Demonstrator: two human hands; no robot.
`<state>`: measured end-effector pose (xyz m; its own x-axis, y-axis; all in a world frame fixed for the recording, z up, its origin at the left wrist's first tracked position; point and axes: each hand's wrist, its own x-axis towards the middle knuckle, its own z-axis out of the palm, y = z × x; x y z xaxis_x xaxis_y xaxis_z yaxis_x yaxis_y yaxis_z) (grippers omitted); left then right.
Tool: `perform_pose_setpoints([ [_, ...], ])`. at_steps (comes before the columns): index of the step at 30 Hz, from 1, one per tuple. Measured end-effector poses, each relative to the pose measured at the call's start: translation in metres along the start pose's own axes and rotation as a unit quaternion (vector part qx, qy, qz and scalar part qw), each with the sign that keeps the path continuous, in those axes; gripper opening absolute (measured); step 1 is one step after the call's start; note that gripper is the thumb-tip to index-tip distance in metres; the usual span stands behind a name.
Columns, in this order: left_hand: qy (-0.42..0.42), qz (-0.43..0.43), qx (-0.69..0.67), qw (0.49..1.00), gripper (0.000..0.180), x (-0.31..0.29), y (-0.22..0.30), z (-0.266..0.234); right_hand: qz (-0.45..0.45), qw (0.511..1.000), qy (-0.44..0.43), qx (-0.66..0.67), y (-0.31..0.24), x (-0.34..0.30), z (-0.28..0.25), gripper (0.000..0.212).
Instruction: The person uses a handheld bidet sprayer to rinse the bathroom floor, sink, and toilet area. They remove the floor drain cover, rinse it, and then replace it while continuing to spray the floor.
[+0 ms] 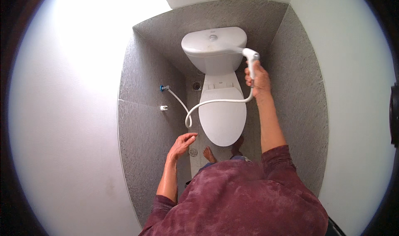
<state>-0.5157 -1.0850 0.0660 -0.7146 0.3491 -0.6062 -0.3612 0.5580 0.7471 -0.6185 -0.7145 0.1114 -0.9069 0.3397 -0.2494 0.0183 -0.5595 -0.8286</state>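
My right hand point(260, 81) is wrapped round the handle of a white bidet sprayer point(251, 54), to the right of the toilet tank point(214, 41). A blurred spray of water leaves the sprayer's head leftward over the tank, near the front of its lid. From the handle, a white hose point(216, 101) crosses above the closed toilet lid point(223, 121), loops down on the left and runs up to a wall valve point(164, 88). Holding nothing, my left hand point(182, 145) hangs left of the bowl below the hose loop, its fingers loosely bent and the thumb apart.
Grey tiled walls close in on the left point(145, 69), back and right point(297, 90). A small white holder point(164, 108) sticks out of the left wall below the valve. The floor has a round drain point(193, 152) near my bare foot point(209, 154) and a dark opening point(197, 86) beside the toilet.
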Motion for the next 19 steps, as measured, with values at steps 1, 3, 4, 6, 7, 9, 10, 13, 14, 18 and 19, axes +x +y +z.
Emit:
perform_pose_setpoints([
  [1,-0.015,0.016,0.012,1.0,0.046,0.01,0.016,0.005,0.02,0.999,-0.019,-0.02,0.002,0.003,0.001,0.047],
  [3,-0.042,0.035,0.036,0.998,0.045,0.025,0.032,0.01,0.036,0.999,-0.026,-0.024,0.024,0.0,0.019,0.034],
  [4,-0.032,0.066,0.044,0.996,0.045,0.039,0.046,0.012,0.032,0.998,-0.042,-0.018,0.028,0.004,0.021,0.033],
  [6,-0.016,0.1,0.074,0.992,0.046,0.068,0.072,0.011,0.004,1.0,0.013,-0.022,0.026,0.016,0.019,0.03],
  [7,0.013,0.128,0.074,0.989,0.047,0.084,0.086,0.01,-0.019,0.999,0.046,-0.015,0.02,0.023,0.013,0.029],
  [9,0.072,0.163,0.079,0.981,0.047,0.115,0.111,0.013,-0.062,0.993,0.097,0.017,0.005,0.037,-0.003,0.028],
  [10,0.103,0.173,0.084,0.976,0.047,0.131,0.122,0.016,-0.082,0.99,0.114,0.029,-0.004,0.044,-0.012,0.028],
  [13,0.159,0.253,0.17,0.939,0.048,0.186,0.151,0.026,-0.077,0.989,0.122,0.03,-0.019,0.056,-0.024,0.031],
  [14,0.171,0.291,0.211,0.917,0.049,0.207,0.158,0.028,-0.059,0.995,0.08,0.02,-0.02,0.06,-0.022,0.035],
  [18,0.233,0.373,0.303,0.845,0.057,0.304,0.183,0.01,0.033,0.999,-0.034,-0.021,-0.001,0.065,0.002,0.042],
  [19,0.239,0.369,0.299,0.847,0.06,0.326,0.186,-0.002,0.045,0.997,-0.042,-0.042,0.004,0.067,0.003,0.04],
])
